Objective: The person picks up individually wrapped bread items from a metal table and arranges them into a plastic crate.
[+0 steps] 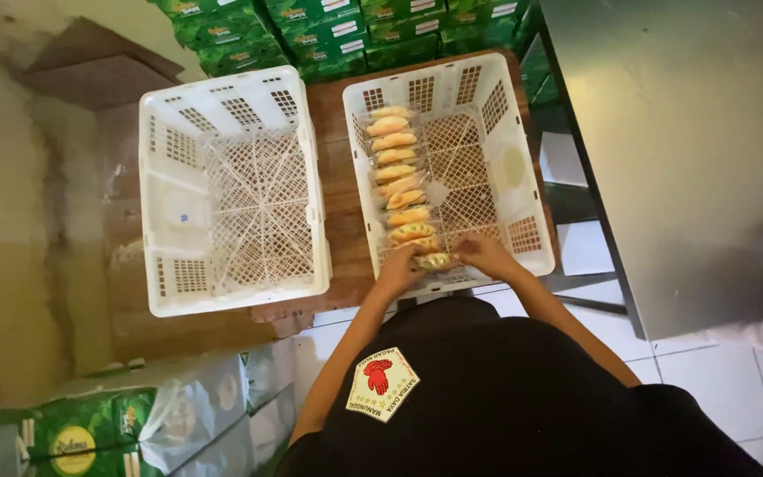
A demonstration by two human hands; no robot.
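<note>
Both hands meet at the near end of the right crate (523,238), the left hand (396,269) and right hand (485,253) pinching a wrapped pastry (433,261) between fingertips. It closes a row of similar pastries (399,172) running to the far wall. It looks light, soft and crushable in slippery film, so the wrapper's ends seem the safest grip. The left crate (178,212) sits alongside on the wooden surface (337,185).

we see two crates side by side on a table (337,190): the left crate (231,190) and, just right of it, the right crate (487,132). a row of pastries (402,181) runs along the right crate's left wall. boxes (346,31) are stacked behind both crates.
</note>
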